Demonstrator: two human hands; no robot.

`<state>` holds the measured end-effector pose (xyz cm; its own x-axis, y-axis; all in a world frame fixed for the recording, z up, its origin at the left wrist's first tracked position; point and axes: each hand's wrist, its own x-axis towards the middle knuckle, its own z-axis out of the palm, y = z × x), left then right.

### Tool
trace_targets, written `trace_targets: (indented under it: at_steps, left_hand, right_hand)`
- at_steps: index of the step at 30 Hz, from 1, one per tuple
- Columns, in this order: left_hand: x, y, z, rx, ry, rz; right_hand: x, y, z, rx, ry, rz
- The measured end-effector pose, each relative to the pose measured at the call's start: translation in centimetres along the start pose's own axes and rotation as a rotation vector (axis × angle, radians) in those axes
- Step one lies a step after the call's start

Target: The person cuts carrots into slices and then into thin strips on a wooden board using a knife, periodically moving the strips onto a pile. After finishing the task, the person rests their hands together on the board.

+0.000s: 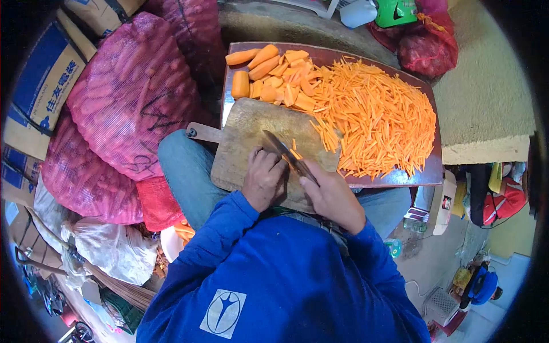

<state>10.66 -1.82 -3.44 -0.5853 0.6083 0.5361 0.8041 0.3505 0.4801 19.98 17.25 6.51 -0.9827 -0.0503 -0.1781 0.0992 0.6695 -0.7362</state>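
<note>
My right hand (334,197) is wrapped round the handle of a knife (280,146), its dark blade pointing up and left over the wooden cutting board (246,128). Close beside the blade, my left hand (266,178) rests on the board with its fingers curled under; whatever they press on is hidden. A few thin carrot sticks (295,150) lie along the knife's right side. More cut sticks sit at the board's right edge, against a large heap of carrot sticks (380,117). Behind the board are carrot chunks (291,83) and whole peeled carrots (263,57).
The board overlaps a dark red tabletop (432,166) above my crossed legs. Big pink mesh sacks (131,97) stand at the left, beside stacked cardboard boxes (48,86). A red bag (426,54) lies behind the table at right. Another person (485,286) is at far lower right.
</note>
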Motion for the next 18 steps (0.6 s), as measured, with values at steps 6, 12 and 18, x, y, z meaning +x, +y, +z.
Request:
trace_targets:
  at_steps: [6,12,18]
  left_hand:
    - [-0.2,-0.1,0.0,-0.018,-0.044,-0.044]
    - [-0.1,0.1,-0.2,-0.003,-0.04,-0.021]
    - [0.0,-0.1,0.0,0.001,-0.014,-0.004]
  right_hand:
    - [-2.5,-0.3,-0.6,0.083,0.077,-0.038]
    - [-2.0,-0.2,1.1,-0.014,0.061,-0.036]
    - [-0.8,0.2,0.6,-0.081,0.036,-0.026]
